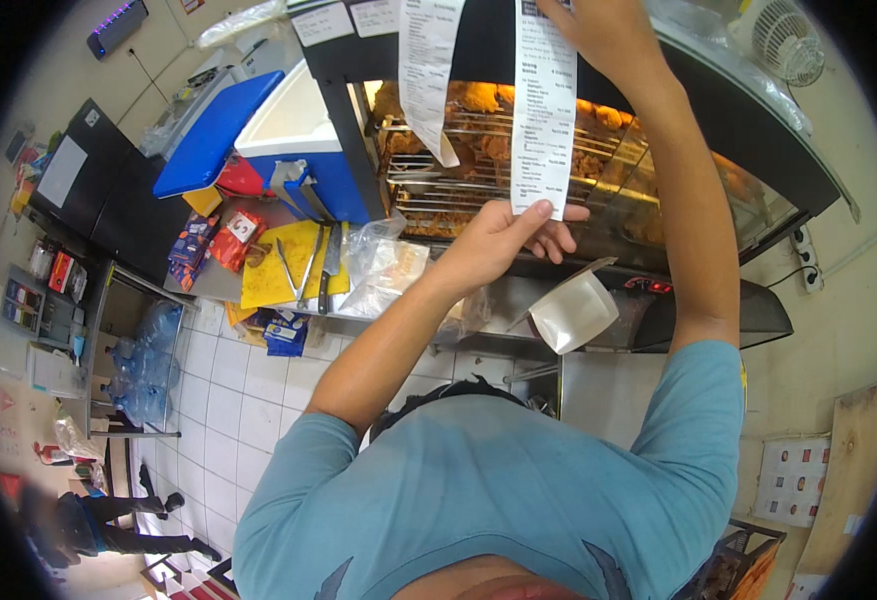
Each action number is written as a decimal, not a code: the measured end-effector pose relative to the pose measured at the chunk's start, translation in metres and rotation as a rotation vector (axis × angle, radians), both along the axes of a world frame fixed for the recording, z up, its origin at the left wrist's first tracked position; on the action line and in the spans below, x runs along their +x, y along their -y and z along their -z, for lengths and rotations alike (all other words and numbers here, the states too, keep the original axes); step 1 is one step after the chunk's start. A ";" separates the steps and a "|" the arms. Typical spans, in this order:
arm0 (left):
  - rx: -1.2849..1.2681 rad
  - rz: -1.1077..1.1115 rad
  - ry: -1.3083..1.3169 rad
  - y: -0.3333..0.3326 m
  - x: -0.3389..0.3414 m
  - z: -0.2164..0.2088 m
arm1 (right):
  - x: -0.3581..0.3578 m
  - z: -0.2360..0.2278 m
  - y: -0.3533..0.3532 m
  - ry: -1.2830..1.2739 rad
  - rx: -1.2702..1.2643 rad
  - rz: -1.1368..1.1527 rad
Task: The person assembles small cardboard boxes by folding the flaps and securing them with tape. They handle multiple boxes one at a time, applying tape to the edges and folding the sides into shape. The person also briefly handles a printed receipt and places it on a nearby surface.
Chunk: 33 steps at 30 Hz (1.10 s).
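My left hand (494, 240) pinches the lower end of a long white printed receipt (544, 120), thumb in front. At its upper end my right hand (609, 40) is closed on the paper, its fingers partly cut off by the picture's top edge. The receipt hangs straight in front of a lit glass food warmer (759, 130) with fried pieces (479, 97) on wire racks. Left of it, a second receipt (429, 70) hangs with a curled lower end. Below my left hand, an open white paper food box (576, 312) sits tilted on the counter edge.
On the counter to the left are a yellow cutting board (281, 265) with tongs (311, 262) and a knife (331, 265), a clear plastic bag (369, 255), and a blue cooler box (309, 150). A fan (784, 42) stands far right. Another person (89, 525) is at the lower left.
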<state>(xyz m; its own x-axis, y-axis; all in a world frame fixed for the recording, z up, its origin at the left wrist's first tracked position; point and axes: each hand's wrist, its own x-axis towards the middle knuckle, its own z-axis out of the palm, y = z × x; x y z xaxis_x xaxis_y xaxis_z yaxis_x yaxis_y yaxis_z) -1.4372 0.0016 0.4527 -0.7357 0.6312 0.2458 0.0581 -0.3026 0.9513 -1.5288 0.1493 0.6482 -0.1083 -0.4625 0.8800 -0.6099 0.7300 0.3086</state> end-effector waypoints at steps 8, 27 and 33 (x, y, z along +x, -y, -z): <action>-0.073 -0.011 -0.023 -0.010 -0.005 0.009 | -0.001 0.016 -0.010 -0.014 0.134 0.118; -0.062 -0.094 -0.009 -0.011 -0.015 -0.001 | 0.048 0.019 -0.022 0.066 0.209 0.250; -0.017 -0.047 0.022 -0.015 -0.017 -0.001 | 0.028 0.012 -0.027 0.091 0.260 0.303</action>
